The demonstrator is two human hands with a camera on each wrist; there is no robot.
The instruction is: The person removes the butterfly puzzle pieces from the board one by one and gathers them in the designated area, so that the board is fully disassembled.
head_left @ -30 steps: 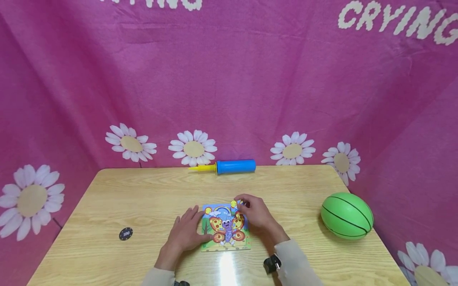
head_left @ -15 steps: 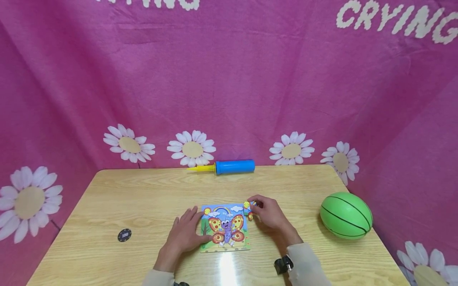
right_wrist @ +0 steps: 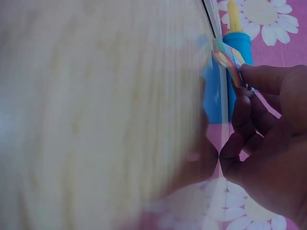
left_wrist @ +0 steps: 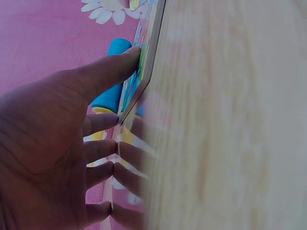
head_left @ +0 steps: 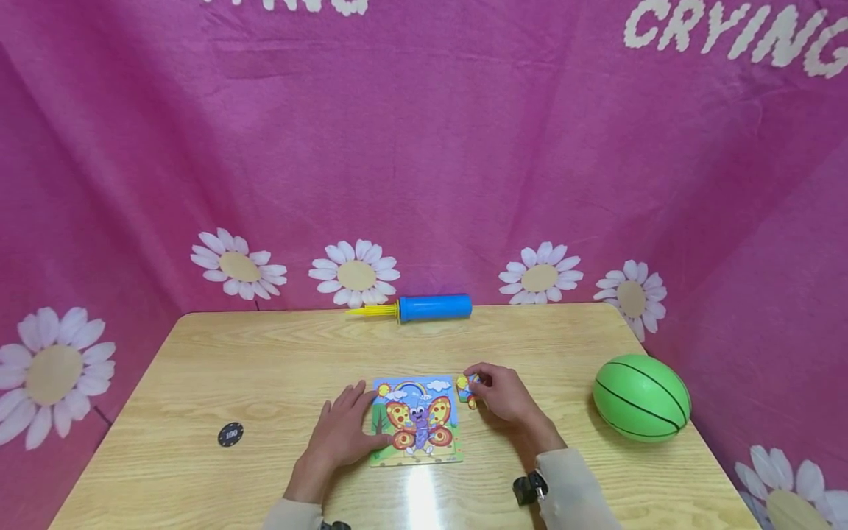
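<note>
A butterfly jigsaw puzzle (head_left: 424,434) lies flat on the table, its picture facing up. My left hand (head_left: 344,427) rests at its left side; in the left wrist view the thumb (left_wrist: 112,69) lies on the board's edge and the other fingertips touch the tabletop. Just right of the board's upper right corner, my right hand (head_left: 506,394) pinches a colourful puzzle piece (head_left: 464,386) with a yellow sun face. The right wrist view shows that puzzle piece (right_wrist: 230,62) tilted between thumb and fingers. Part of it is hidden by the fingers.
At the table's back edge lies a blue hand pump (head_left: 433,308) with a yellow nozzle. A green ball (head_left: 642,397) with black lines sits at the right edge. On the left is a black chip (head_left: 230,434) marked 100. A pink flowered cloth (head_left: 424,162) hangs behind.
My right hand has carried the puzzle piece rightward, from over the puzzle's upper right corner to just beside the board. The left hand has stayed in place.
</note>
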